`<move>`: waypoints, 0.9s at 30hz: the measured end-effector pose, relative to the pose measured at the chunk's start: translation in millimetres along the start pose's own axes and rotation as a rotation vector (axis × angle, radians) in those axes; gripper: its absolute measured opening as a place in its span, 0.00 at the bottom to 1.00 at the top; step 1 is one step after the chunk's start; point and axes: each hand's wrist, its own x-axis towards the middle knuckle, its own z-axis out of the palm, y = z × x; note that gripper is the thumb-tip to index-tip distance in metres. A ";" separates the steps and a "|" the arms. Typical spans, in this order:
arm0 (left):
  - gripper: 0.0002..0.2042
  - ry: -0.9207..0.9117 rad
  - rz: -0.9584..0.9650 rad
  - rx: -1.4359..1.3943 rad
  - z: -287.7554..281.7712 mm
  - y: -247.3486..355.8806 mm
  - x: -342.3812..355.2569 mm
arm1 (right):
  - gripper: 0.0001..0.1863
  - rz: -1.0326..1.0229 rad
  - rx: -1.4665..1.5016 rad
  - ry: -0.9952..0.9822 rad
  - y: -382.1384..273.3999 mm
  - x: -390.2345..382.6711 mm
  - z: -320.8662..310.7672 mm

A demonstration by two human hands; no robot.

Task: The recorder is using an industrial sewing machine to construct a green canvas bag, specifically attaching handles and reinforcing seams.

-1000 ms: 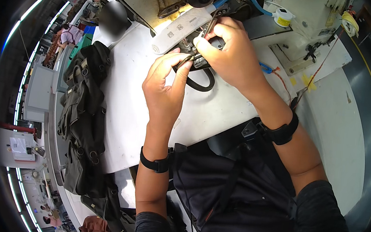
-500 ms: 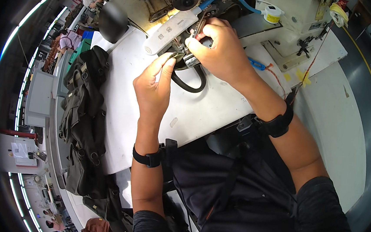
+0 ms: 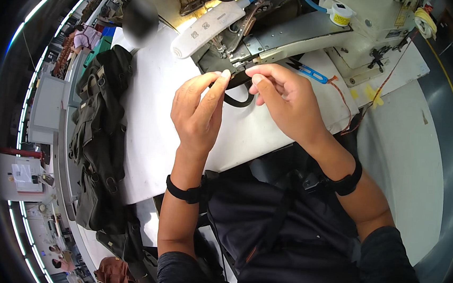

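My left hand (image 3: 199,110) is raised over the white table, thumb and fingertips pinched together. Whatever the pinch holds, if anything, is too small to make out. Just to its right, my right hand (image 3: 289,101) also has its thumb and index finger close together, and its other fingers are curled. I cannot make out what lies between those fingertips either. Beyond the hands is a sewing machine (image 3: 303,44), with its metal needle area near my left fingertips. A dark looped strap (image 3: 238,102) lies below the machine bed, partly hidden by both hands.
A white elongated lamp (image 3: 208,30) hangs over the machine. Blue thread snips (image 3: 313,73) lie on the right with a reddish cord. Dark green bags (image 3: 99,131) are heaped along the table's left side, above a brown bag (image 3: 116,274). People work far left.
Both hands have come back from the needle area toward me. The right hand has left the machine parts it was touching, and the machine bed now shows.
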 end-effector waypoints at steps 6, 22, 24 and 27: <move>0.18 0.001 0.050 0.042 -3.1 -0.2 2.3 | 0.14 0.038 0.246 -0.139 8.2 14.7 10.9; 0.12 -0.097 -0.183 -0.127 -14.6 9.1 16.5 | 0.10 0.001 0.249 -0.106 3.6 22.1 21.5; 0.11 -0.112 -0.194 -0.141 -15.2 7.7 21.0 | 0.10 -0.013 0.238 -0.119 4.3 23.4 21.1; 0.11 -0.130 -0.178 -0.119 -16.0 7.0 27.0 | 0.09 -0.007 0.248 -0.115 4.4 24.3 21.3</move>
